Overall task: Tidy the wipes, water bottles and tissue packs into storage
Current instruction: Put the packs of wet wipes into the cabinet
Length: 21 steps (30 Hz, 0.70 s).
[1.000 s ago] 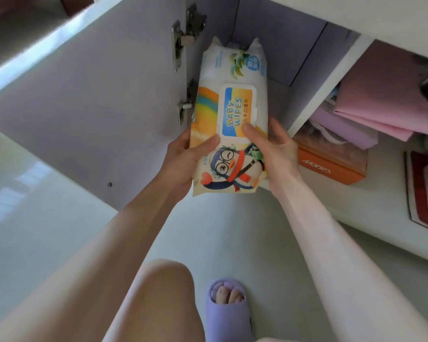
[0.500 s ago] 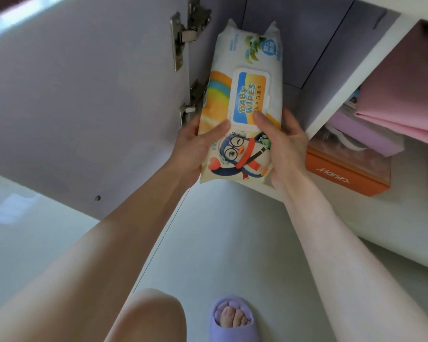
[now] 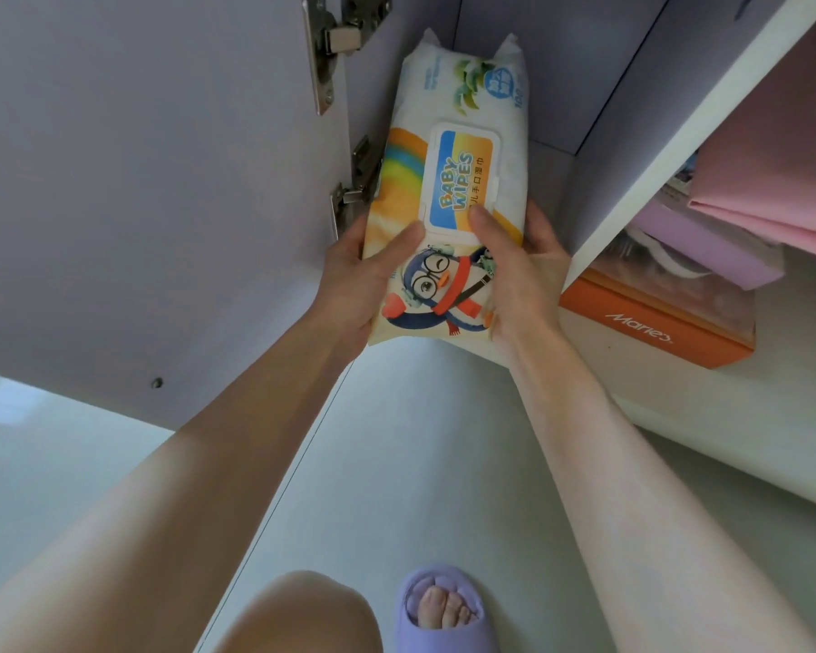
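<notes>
A pack of baby wipes [image 3: 462, 134], white with a rainbow, a penguin print and a flip lid, is held lengthwise with its far end inside the left cabinet compartment [image 3: 528, 54]. My left hand [image 3: 359, 280] grips its near left edge, thumb on top. My right hand [image 3: 524, 275] grips the near right edge, thumb against the lid. No water bottles or tissue packs are in view.
The open cabinet door [image 3: 137, 181] with metal hinges [image 3: 330, 44] stands at left. A white divider panel [image 3: 670, 148] separates the right compartment, which holds an orange box [image 3: 655, 322] and folded pink and lilac cloths [image 3: 773, 181]. My foot in a purple slipper [image 3: 444, 610] rests on the pale floor.
Both hands have pushed the wipes pack a little deeper into the left compartment, and my view has moved closer to the cabinet. The grip is unchanged.
</notes>
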Each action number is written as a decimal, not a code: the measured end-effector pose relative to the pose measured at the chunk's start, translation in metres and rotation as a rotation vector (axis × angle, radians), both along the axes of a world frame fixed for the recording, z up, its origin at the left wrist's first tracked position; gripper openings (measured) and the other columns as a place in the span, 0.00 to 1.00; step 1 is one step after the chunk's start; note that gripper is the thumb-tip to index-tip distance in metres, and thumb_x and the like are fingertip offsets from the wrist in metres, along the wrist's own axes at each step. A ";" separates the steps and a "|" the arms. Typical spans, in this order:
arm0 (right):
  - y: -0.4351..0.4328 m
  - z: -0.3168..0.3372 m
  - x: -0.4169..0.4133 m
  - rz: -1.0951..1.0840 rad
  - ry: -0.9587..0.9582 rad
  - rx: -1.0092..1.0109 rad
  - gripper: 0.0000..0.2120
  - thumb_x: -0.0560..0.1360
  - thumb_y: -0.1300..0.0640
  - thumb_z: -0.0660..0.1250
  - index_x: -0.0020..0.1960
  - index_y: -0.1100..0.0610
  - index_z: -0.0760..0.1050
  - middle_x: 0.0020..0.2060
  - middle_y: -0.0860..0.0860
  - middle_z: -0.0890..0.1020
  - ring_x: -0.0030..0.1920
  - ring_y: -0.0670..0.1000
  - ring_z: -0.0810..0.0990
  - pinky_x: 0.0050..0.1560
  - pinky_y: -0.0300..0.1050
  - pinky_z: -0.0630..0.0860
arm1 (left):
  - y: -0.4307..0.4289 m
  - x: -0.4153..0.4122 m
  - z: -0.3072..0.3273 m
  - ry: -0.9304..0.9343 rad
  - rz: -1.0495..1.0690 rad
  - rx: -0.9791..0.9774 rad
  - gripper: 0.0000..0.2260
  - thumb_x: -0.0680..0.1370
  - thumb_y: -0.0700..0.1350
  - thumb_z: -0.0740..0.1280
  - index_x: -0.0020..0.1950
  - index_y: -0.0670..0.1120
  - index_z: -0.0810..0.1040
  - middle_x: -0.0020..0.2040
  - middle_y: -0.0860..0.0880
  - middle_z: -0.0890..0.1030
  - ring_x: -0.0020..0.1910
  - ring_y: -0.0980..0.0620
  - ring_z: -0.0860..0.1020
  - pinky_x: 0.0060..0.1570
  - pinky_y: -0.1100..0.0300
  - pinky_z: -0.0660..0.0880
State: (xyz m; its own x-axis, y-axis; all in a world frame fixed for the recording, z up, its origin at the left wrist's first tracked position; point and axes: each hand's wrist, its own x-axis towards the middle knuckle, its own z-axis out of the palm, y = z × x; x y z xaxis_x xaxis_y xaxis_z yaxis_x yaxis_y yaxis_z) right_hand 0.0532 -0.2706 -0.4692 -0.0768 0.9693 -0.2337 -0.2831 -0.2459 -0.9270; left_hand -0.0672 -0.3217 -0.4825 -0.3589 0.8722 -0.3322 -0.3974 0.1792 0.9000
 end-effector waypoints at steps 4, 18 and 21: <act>-0.002 -0.002 -0.003 -0.040 0.031 0.021 0.21 0.71 0.65 0.73 0.63 0.58 0.77 0.42 0.49 0.86 0.40 0.52 0.86 0.39 0.47 0.83 | -0.010 0.005 -0.006 0.015 0.012 -0.021 0.20 0.74 0.46 0.73 0.64 0.50 0.74 0.56 0.50 0.84 0.51 0.48 0.84 0.49 0.48 0.82; -0.008 0.005 -0.007 -0.093 0.052 -0.003 0.24 0.71 0.63 0.75 0.65 0.57 0.75 0.49 0.54 0.86 0.42 0.54 0.87 0.41 0.51 0.84 | -0.044 0.022 -0.020 -0.215 0.118 -0.037 0.21 0.72 0.38 0.74 0.63 0.47 0.75 0.53 0.48 0.84 0.48 0.48 0.85 0.45 0.56 0.82; -0.003 0.010 -0.007 -0.101 0.066 -0.001 0.25 0.71 0.63 0.74 0.67 0.56 0.74 0.50 0.53 0.85 0.42 0.53 0.87 0.40 0.49 0.84 | -0.036 0.022 -0.015 -0.240 0.146 -0.006 0.20 0.72 0.36 0.74 0.62 0.47 0.76 0.52 0.48 0.84 0.48 0.49 0.85 0.42 0.57 0.82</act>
